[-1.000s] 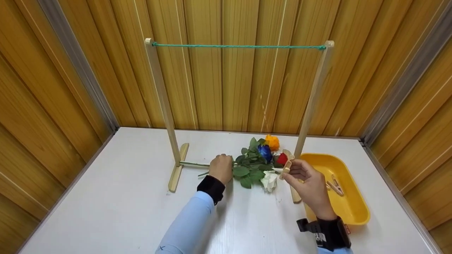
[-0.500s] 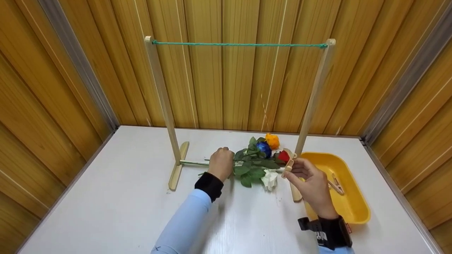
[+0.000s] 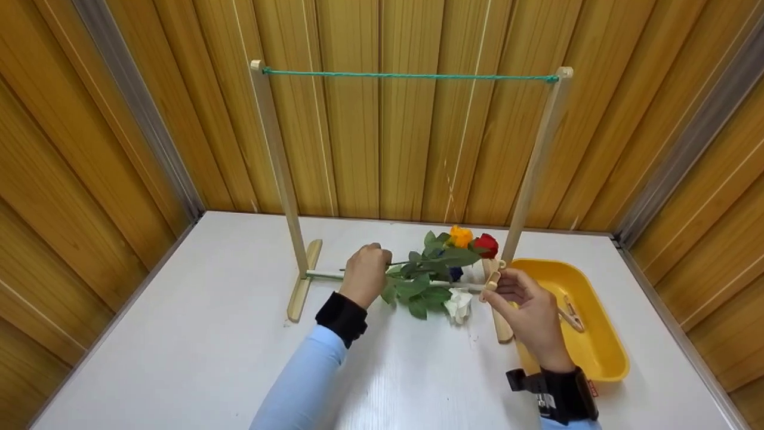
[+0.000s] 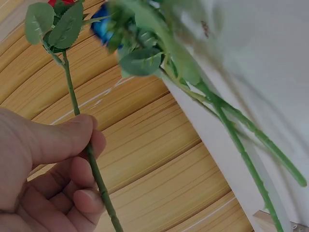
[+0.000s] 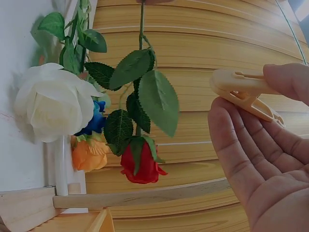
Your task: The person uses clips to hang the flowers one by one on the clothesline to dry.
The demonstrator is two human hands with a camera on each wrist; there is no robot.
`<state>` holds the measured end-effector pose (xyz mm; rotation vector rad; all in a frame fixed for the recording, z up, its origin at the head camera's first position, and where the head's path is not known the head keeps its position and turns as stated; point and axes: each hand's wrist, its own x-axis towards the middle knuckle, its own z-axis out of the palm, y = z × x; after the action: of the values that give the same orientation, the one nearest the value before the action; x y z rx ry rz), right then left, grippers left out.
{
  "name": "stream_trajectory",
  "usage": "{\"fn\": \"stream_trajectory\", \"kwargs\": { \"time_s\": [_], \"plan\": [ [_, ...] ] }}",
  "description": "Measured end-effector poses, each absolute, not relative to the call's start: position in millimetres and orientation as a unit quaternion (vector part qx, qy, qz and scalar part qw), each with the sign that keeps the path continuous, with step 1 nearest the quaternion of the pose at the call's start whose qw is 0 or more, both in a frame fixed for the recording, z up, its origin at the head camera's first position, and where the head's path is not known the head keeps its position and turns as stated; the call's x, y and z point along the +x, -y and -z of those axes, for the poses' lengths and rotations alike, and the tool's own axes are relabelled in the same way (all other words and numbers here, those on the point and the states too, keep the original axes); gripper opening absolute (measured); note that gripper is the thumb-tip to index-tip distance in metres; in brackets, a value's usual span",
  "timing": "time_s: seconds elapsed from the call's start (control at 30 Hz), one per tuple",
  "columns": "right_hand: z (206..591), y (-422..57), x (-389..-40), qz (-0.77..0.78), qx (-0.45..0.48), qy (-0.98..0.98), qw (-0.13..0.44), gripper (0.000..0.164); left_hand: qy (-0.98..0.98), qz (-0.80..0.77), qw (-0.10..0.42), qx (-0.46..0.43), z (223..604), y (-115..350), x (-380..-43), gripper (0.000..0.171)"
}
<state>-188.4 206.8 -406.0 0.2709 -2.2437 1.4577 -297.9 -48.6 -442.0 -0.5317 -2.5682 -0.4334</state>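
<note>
My left hand [image 3: 366,275] pinches the green stem of a red rose [image 3: 486,245] between thumb and forefinger, as the left wrist view shows. The rose is raised over the other flowers. Beneath it lie a white rose [image 3: 458,306], an orange rose [image 3: 460,236] and a partly hidden blue rose [image 5: 94,119], their leafy stems across the white bar of the stand. In my right hand [image 3: 533,315] a beige clothespin [image 5: 246,92] is held between thumb and fingers, apart from the red rose and near the stand's right post.
A wooden stand with two posts [image 3: 276,155] carries a green string [image 3: 412,75] across its top. Right of it sits a yellow tray [image 3: 603,346] with more clothespins [image 3: 572,315] inside. Wood-patterned walls [image 3: 406,149] enclose the white table [image 3: 179,334].
My left hand has lifted the red rose out of the bunch, moving it up and away from the other flowers. The right hand stays nearly in place with the clothespin.
</note>
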Motion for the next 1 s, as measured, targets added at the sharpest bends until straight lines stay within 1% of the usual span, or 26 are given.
{"fn": "stream_trajectory", "kwargs": {
  "time_s": [0.3, 0.5, 0.77, 1.0],
  "plan": [
    [406, -207, -188, -0.531, 0.101, 0.810, 0.225, 0.030, 0.922, 0.245, 0.229, -0.193, 439, 57, -283, 0.023],
    [407, -207, -189, -0.526, 0.101, 0.814, 0.226, 0.031, 0.905, 0.286, 0.251, -0.193, 443, 60, -271, 0.018],
    [430, -220, -204, -0.523, 0.093, 0.817, 0.225, 0.033, 0.891, 0.305, 0.269, -0.201, 447, 66, -257, 0.017],
    [428, -223, -201, -0.523, 0.109, 0.811, 0.240, 0.036, 0.888, 0.294, 0.285, -0.209, 453, 75, -245, 0.014]
  ]
}}
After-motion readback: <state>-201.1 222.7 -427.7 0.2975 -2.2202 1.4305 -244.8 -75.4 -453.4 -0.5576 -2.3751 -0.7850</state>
